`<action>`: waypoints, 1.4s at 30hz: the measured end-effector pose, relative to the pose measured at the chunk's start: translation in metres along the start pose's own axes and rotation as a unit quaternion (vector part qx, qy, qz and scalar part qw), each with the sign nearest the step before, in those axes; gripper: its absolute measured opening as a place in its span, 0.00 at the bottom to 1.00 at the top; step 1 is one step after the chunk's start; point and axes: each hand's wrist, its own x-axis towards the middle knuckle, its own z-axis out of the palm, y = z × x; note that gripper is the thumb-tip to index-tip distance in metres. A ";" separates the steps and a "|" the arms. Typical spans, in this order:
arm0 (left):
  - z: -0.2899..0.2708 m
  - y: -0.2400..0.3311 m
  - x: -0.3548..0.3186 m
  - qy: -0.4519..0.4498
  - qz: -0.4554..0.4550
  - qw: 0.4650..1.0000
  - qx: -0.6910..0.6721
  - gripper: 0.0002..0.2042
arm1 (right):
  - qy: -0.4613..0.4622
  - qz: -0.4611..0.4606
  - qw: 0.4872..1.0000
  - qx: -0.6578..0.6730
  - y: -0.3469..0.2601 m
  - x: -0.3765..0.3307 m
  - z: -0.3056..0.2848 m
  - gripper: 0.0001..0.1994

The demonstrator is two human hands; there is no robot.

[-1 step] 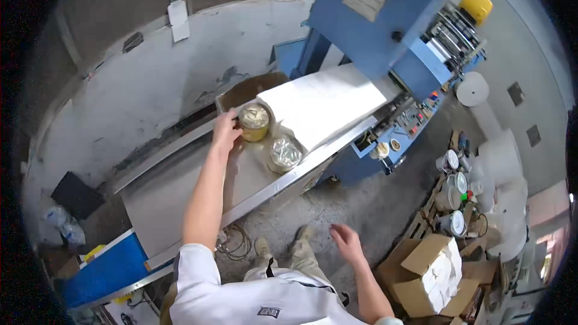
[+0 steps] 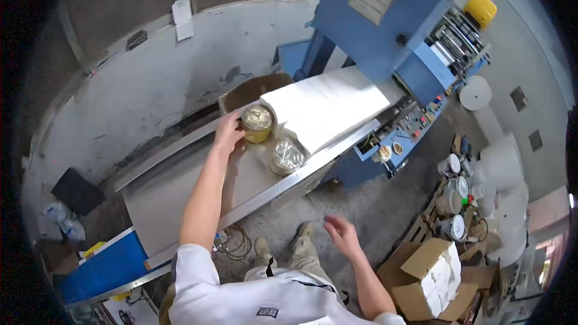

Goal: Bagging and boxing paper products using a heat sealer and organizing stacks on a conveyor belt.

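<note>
My left hand reaches out over a grey metal table and grips the left side of a round yellow tin with pale contents. A second open tin with shiny, crumpled contents stands just to its right, near the table's front edge. My right hand hangs low over the concrete floor with its fingers spread, holding nothing.
A stack of white sheets lies on the feed board of a blue machine. An open brown box stands behind the tins. Several cans, white rolls and cardboard boxes crowd the right. Cables lie by my feet.
</note>
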 end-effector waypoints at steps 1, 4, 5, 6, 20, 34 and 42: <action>-0.002 0.003 -0.007 -0.017 0.017 1.000 -0.009 0.14 | -0.012 -0.112 0.993 -0.045 -0.026 0.034 0.008 0.13; -0.063 -0.032 -0.004 0.061 0.022 0.997 0.034 0.28 | -0.123 -0.343 0.919 -0.154 -0.110 0.116 0.036 0.23; -0.048 -0.040 -0.017 0.124 0.049 0.990 0.052 0.25 | -0.147 -0.367 0.896 -0.199 -0.126 0.138 0.036 0.27; -0.049 -0.050 -0.030 0.099 0.050 0.993 0.026 0.24 | -0.156 -0.411 0.858 -0.267 -0.124 0.167 0.040 0.31; 0.017 -0.127 -0.120 0.258 0.070 0.964 -0.010 0.19 | -0.277 -0.550 0.772 -0.155 -0.137 0.254 -0.032 0.40; 0.211 -0.086 -0.041 0.171 0.010 0.844 0.508 0.41 | -0.357 -0.022 0.841 0.406 0.012 0.259 -0.203 0.45; 0.211 -0.078 -0.042 0.145 0.067 0.862 0.481 0.33 | -0.404 -0.018 0.823 0.400 -0.002 0.254 -0.164 0.42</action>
